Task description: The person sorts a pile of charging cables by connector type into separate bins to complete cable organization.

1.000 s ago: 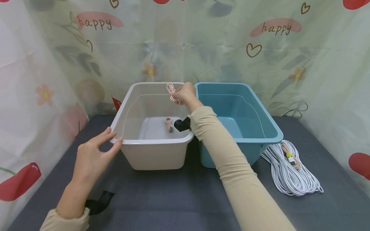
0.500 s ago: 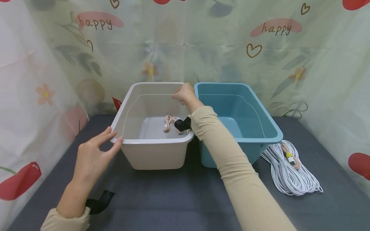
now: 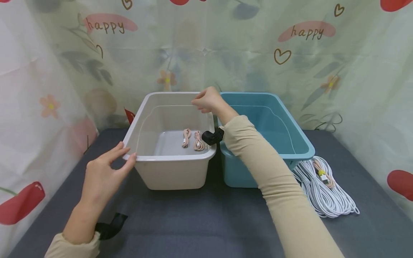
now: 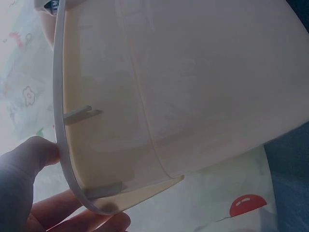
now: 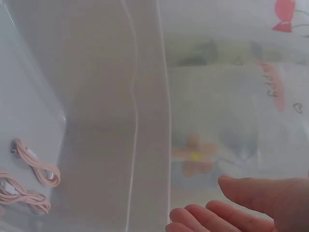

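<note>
My left hand (image 3: 102, 175) holds the front left corner of a beige plastic bin (image 3: 174, 173); in the left wrist view its thumb and fingers pinch the rim (image 4: 59, 96). Over the back right of that bin hovers my right hand (image 3: 210, 100), its fingers loosely bent with nothing between them. On the bin's floor lie two coiled pink charging cables (image 3: 198, 141), side by side near the right wall. The right wrist view shows both coils, with a metal plug on one cable (image 5: 41, 166).
A blue bin (image 3: 240, 170) stands close against the beige one, partly behind my right forearm. Right of it, a thick white cable bundle (image 3: 327, 193) lies on the dark tabletop (image 3: 180, 222), with a pink cable (image 3: 326, 177) on top. A patterned curtain (image 3: 206, 46) hangs behind.
My right hand let go of a pink cable, which dropped into the beige bin beside the other one. The hand then moved slightly right and up. My left hand stays put.
</note>
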`<act>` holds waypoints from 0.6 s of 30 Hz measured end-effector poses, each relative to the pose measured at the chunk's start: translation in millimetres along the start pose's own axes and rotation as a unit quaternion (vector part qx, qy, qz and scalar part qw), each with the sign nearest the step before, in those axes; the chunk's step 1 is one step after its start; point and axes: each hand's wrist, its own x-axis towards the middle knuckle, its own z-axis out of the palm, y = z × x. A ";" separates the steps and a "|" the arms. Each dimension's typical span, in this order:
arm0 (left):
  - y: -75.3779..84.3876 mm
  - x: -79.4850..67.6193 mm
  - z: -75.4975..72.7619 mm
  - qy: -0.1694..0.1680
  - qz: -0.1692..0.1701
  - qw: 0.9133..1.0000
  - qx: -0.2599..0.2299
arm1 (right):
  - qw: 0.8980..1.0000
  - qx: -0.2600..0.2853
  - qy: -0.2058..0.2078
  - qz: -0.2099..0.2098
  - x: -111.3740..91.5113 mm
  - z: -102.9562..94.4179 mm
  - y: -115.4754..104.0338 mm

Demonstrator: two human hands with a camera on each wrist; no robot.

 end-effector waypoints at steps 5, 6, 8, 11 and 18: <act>0.3 0.5 0.0 -0.004 -0.004 1.000 0.000 | 1.000 0.014 -0.016 -0.008 -7.9 -10.4 -4.0; 0.4 0.5 0.1 -0.005 -0.005 1.000 0.000 | 1.000 0.014 -0.018 -0.010 -9.6 -12.5 -4.7; 0.5 0.6 0.3 -0.005 -0.006 1.000 0.001 | 1.000 0.016 -0.022 -0.016 -13.3 -16.1 -6.3; 0.5 0.5 0.4 -0.007 -0.008 1.000 0.002 | 0.999 0.017 -0.025 -0.024 -19.6 -20.9 -8.0; 0.0 -0.7 -0.5 -0.009 -0.009 1.000 0.003 | 0.998 0.016 -0.034 -0.055 -36.5 -28.2 -7.4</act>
